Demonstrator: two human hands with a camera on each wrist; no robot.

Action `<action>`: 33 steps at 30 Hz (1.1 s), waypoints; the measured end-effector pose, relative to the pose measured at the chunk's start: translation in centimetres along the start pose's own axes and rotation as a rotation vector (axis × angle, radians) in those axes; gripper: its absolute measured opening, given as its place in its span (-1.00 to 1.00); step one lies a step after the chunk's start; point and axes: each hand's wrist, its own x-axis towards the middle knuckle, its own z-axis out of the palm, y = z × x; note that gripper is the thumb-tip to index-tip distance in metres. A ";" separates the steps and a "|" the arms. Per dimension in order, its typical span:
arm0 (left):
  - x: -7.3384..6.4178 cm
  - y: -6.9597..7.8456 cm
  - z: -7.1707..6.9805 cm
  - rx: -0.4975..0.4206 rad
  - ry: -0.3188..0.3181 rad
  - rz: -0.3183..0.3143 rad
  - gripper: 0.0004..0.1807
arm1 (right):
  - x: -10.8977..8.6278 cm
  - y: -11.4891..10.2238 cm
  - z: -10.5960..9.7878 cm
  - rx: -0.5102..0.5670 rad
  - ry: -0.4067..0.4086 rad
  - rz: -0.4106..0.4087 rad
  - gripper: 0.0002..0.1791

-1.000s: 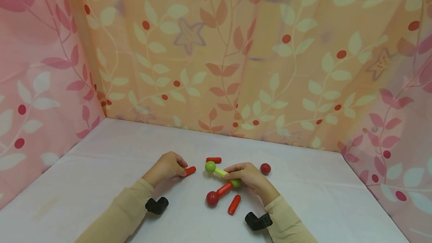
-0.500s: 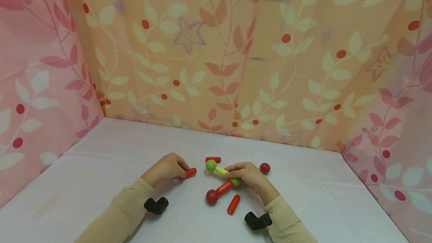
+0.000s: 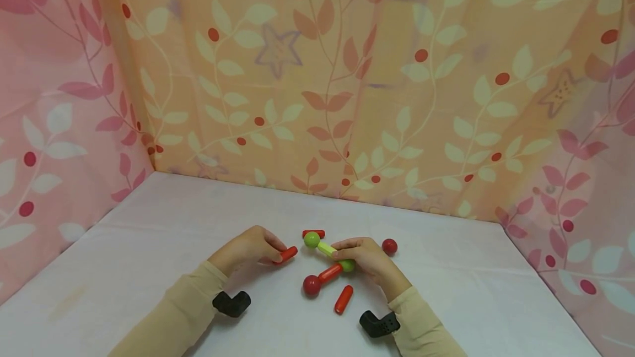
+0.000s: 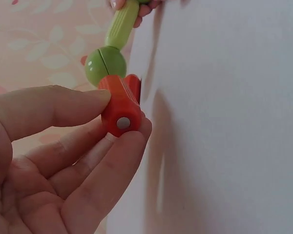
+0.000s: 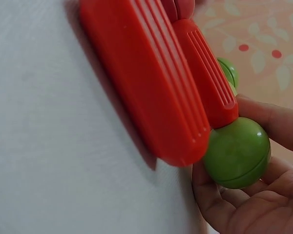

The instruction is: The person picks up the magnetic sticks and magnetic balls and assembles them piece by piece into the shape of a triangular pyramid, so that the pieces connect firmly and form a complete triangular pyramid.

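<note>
My left hand (image 3: pixel 250 248) pinches a red rod (image 3: pixel 288 255) between thumb and fingers; in the left wrist view its near end shows a round silver spot (image 4: pixel 123 122). To the right, my right hand (image 3: pixel 366 259) holds a joined piece by its light green rod (image 3: pixel 326 249) and nearer green ball (image 5: pixel 238 152). Another green ball (image 3: pixel 312 239) tips that rod's far end, close to the red rod's front. From the nearer green ball a second red rod (image 3: pixel 330 274) runs to a red ball (image 3: pixel 312 285).
A loose red rod (image 3: pixel 344 299) lies in front of the joined piece, and another red rod (image 3: pixel 313 233) lies behind it. At the right rests a loose red ball (image 3: pixel 389 247). Patterned cloth (image 3: pixel 278 98) walls the white table (image 3: pixel 208 203) at the back and sides.
My left hand has moved right with its red rod, closer to the far green ball. The joined piece has shifted slightly; my right hand keeps almost the same place.
</note>
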 end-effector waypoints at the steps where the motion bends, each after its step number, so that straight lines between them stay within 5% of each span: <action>1: 0.0 0.0 0.1 -0.007 -0.006 0.001 -0.77 | 0.0 0.0 0.0 0.000 0.001 0.001 -0.72; 33: -0.2 0.4 3.1 -0.153 -0.070 0.028 -0.78 | 0.0 0.0 0.4 -0.026 -0.027 -0.003 -0.71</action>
